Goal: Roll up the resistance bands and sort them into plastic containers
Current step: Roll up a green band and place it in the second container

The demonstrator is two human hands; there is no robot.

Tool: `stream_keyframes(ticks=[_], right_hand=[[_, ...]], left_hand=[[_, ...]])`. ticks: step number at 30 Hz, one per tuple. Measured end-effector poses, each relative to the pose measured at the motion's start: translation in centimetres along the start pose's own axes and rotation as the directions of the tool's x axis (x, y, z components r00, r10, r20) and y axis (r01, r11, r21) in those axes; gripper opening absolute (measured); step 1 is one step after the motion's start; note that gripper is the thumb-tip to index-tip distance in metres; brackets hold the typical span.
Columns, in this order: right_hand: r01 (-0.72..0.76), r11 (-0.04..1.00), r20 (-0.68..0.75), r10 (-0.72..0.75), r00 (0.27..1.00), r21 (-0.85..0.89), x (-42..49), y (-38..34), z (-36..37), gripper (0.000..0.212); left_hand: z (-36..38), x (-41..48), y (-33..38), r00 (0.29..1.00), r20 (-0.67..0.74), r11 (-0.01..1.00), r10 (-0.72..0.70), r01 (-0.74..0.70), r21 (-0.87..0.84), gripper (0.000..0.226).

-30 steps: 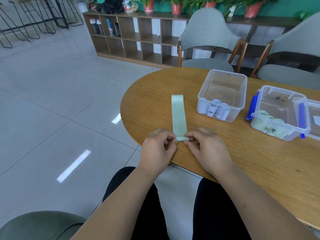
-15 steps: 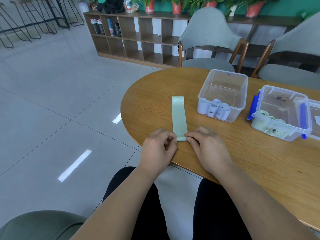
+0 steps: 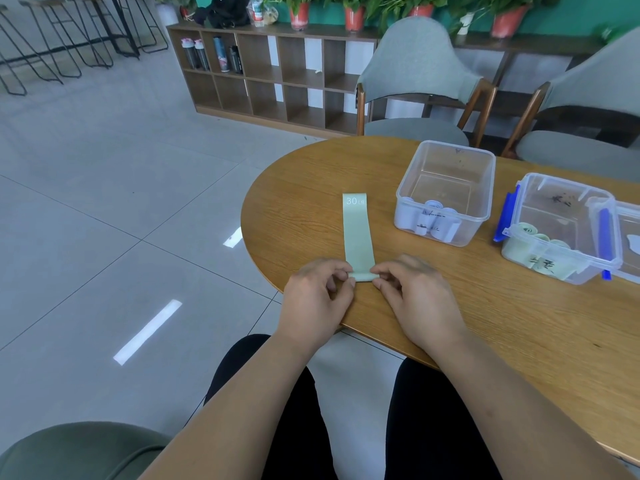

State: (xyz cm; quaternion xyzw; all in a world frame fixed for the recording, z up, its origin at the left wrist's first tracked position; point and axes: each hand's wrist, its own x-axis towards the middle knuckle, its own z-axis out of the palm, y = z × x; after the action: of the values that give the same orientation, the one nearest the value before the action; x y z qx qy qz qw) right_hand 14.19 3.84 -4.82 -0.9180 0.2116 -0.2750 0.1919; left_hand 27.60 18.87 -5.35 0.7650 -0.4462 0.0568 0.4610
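Both hands pinch the green band's [image 3: 358, 233] rolled near edge.

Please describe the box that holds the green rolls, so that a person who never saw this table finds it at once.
On the oval wooden table, clear boxes stand right of the flat green band. Take the second box from the band. Unlike its plain neighbour with pale rolls, it has blue clips and green rolls inside.

L hand [image 3: 315, 296] & R hand [image 3: 415, 299] side by side, palms down, fingers curled, pinching band [image 3: 358, 233] near end.
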Motion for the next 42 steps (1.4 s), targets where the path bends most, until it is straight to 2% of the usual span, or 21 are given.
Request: stream_keyframes(ticks=[6, 12, 16, 19, 30, 37, 42], right_hand=[[0.010, 1.000, -0.001, -0.010, 1.000, 0.009, 0.08, 0.34, 0.18, 0.014], [0.003, 1.000, -0.007, -0.003, 1.000, -0.017, 0.10, 0.25, 0.36, 0.022], [-0.004, 1.000, -0.018, 0.005, 1.000, 0.031, -0.03, -0.03, -0.16, 0.017], [-0.021, 0.998, -0.008, 0.022, 1.000, 0.057, -0.03, -0.04, -0.24, 0.022], [0.012, 1.000, 0.004, -0.012, 1.000, 0.027, -0.01, 0.23, -0.12, 0.012], [0.023, 0.999, 0.006, -0.023, 1.000, -0.027, -0.07, 0.34, 0.21, 0.021], [0.010, 1.000, 0.018, -0.010, 1.000, -0.011, 0.02, 0.39, 0.17, 0.025]], left_hand=[[0.02, -0.05, -0.24, 0.999, 0.033, 1.000, -0.010, 0.010, -0.002, 0.014], [0.15, 0.06, -0.22, 1.000, 0.017, 1.000, 0.006, -0.006, 0.031, 0.009], [0.13, -0.01, -0.09, 1.000, 0.008, 1.000, -0.003, 0.003, 0.022, 0.013], [0.10, 0.03, 0.00, 1.000, -0.001, 1.000, -0.021, 0.021, 0.016, 0.012], [-0.14, 0.15, -0.23, 0.996, 0.066, 0.998, -0.061, 0.063, -0.027, 0.021], [-0.12, 0.11, -0.29, 0.998, 0.052, 0.999, 0.019, -0.021, 0.031, 0.012], [-0.14, 0.23, -0.24, 0.999, 0.046, 0.999, 0.019, -0.021, 0.037, 0.012]])
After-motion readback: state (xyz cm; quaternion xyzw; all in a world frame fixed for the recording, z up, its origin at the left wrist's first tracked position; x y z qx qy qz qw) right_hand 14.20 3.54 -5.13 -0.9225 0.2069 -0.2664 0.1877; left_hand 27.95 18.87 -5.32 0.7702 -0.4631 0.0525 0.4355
